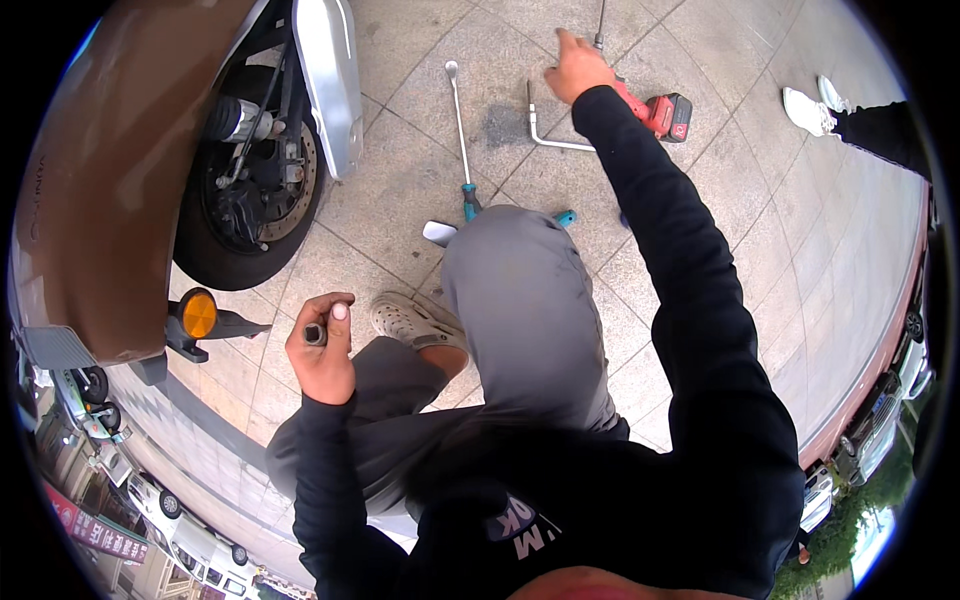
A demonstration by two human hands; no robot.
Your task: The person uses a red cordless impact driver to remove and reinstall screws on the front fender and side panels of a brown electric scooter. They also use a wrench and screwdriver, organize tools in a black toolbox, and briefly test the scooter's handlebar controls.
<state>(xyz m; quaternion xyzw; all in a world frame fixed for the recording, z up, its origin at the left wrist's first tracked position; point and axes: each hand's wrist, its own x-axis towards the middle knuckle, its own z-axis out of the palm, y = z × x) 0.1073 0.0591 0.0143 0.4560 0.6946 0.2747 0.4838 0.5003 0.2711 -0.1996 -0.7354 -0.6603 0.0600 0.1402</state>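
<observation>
A short, dark metal socket with a hollow end (315,334) is sitting in the person's left hand (324,352), whose fingers are curling around it with the thumb pressing alongside; it is being held above the paving, near the beige perforated clog (405,322). The right hand (583,70) is reaching out over a red power drill with a black battery (637,102); its visible fingers are spreading slightly, but I cannot tell whether they are touching or gripping the drill.

Just left of the drill, a silver L-shaped metal wrench (534,128) is lying flat, its long arm running toward the black right sleeve (660,210). Farther left, a long silver ratchet with a teal and black handle (460,130) is resting on the floor, its handle ending near the grey-trousered knee (520,270).

All this is lying on light, speckled stone paving (410,50), its thin joints crossing diagonally and a dark patch (507,125) marking it beside the wrench. On the left, a glossy brown vehicle body (120,180) is standing over a black tyre (245,270), with a round orange reflector (199,314) below. White shoes (806,110) are standing at the right; beyond the paving, parked cars (875,425) and green trees (840,540) are lining the edge.
</observation>
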